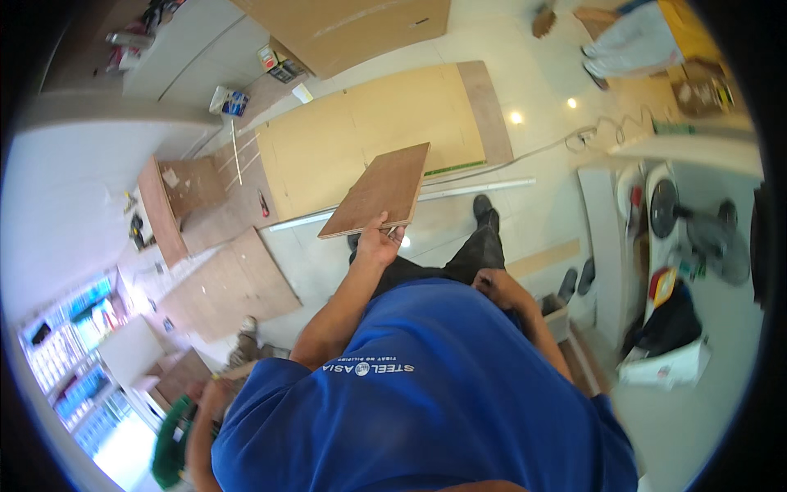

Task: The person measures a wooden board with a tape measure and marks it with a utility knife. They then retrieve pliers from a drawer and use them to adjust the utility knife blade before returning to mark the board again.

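Observation:
My left hand (382, 243) grips the near edge of a brown rectangular plywood board (375, 189), holding it out tilted before me. Beyond it a large pale yellow sheet (307, 143) lies on brown sheeting on the floor, with a long white strip (484, 184) along its near side. My right hand (490, 283) is low at my right hip, against my dark trousers (474, 256), fingers curled; what they hold, if anything, is hidden. I wear a blue shirt (434, 418).
A co-worker's arm (205, 426) is at lower left; another person's legs (623, 53) are at top right. A wooden box (168, 209), a red-handled tool (263, 203) and a plywood sheet (221, 287) lie left. A grey fan (705, 238) stands right; a cable (574, 139) crosses the floor.

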Motion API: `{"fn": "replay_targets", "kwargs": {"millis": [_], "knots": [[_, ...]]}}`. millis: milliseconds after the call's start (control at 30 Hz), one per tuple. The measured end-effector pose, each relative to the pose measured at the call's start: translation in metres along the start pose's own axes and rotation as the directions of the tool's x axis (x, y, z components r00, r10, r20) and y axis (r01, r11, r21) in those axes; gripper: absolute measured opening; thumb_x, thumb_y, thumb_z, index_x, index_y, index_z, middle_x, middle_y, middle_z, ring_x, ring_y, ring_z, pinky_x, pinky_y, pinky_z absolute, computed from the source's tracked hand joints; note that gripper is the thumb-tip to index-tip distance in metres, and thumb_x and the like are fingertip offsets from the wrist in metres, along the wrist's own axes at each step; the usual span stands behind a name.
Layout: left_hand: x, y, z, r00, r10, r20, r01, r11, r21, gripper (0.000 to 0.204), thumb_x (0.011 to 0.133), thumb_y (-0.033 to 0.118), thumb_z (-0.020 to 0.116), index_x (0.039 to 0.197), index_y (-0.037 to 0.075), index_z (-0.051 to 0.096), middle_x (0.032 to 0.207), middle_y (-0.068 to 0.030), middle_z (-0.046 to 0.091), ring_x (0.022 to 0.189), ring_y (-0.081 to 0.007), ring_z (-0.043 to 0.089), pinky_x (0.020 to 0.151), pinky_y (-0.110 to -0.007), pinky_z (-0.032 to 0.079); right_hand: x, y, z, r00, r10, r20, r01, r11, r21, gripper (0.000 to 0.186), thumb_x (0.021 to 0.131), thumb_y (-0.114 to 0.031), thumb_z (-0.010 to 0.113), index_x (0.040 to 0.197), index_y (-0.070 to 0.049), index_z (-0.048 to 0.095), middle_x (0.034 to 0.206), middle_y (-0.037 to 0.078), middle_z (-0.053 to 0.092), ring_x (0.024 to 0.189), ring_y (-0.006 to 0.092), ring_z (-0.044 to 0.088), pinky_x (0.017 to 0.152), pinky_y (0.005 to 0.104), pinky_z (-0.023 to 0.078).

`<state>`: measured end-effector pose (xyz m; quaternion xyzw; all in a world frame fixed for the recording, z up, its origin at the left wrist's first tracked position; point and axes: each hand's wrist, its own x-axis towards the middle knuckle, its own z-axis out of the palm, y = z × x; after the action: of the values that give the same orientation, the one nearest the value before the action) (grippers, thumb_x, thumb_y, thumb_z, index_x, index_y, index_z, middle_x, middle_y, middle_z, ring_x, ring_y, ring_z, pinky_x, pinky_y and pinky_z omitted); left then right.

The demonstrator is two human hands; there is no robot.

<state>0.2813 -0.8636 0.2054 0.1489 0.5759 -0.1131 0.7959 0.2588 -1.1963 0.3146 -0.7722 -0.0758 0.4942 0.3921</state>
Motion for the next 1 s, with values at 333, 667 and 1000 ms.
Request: {"fn": "replay_targets", "kwargs": {"millis": [333, 667, 1000], "knots": [[0.137, -0.122, 0.130, 0.961, 0.225, 0.159, -0.183, 0.953, -0.243, 0.030, 0.097, 0.016, 0.076, 0.122, 0.011, 0.061, 0.120, -0.0065, 0.065, 0.103, -0.0270, 0.064, 0.077, -0.038, 0.056, -0.062, 0.161, -0.168, 0.880, 0.243, 0.409, -0.339, 0.923, 0.182, 0.018, 0.099, -0.024, 0.075, 0.098, -0.006, 0.075, 0.087, 0.000, 0.072, 0.082, 0.0107, 0.063, 0.077, 0.0307, 0.052], [0.341, -0.181, 0.209, 0.911, 0.277, 0.306, -0.210, 0.949, -0.235, 0.030, 0.098, 0.012, 0.074, 0.124, 0.009, 0.060, 0.119, -0.0064, 0.064, 0.100, -0.0237, 0.062, 0.079, -0.038, 0.056, -0.018, 0.272, -0.218, 0.765, 0.384, 0.517, -0.606, 0.701, 0.375, 0.028, 0.107, -0.035, 0.064, 0.117, -0.009, 0.069, 0.098, 0.004, 0.075, 0.083, 0.0119, 0.068, 0.068, 0.0282, 0.057], [0.550, -0.294, 0.144, 0.898, 0.258, 0.356, -0.197, 0.960, -0.197, 0.033, 0.095, 0.007, 0.074, 0.125, 0.012, 0.063, 0.115, -0.0073, 0.070, 0.099, -0.0243, 0.067, 0.081, -0.045, 0.058, 0.282, 0.436, -0.278, 0.942, 0.314, -0.117, -0.239, 0.876, 0.420, 0.032, 0.105, -0.036, 0.063, 0.117, -0.007, 0.069, 0.107, 0.008, 0.075, 0.096, 0.0192, 0.069, 0.079, 0.0375, 0.058]]}}
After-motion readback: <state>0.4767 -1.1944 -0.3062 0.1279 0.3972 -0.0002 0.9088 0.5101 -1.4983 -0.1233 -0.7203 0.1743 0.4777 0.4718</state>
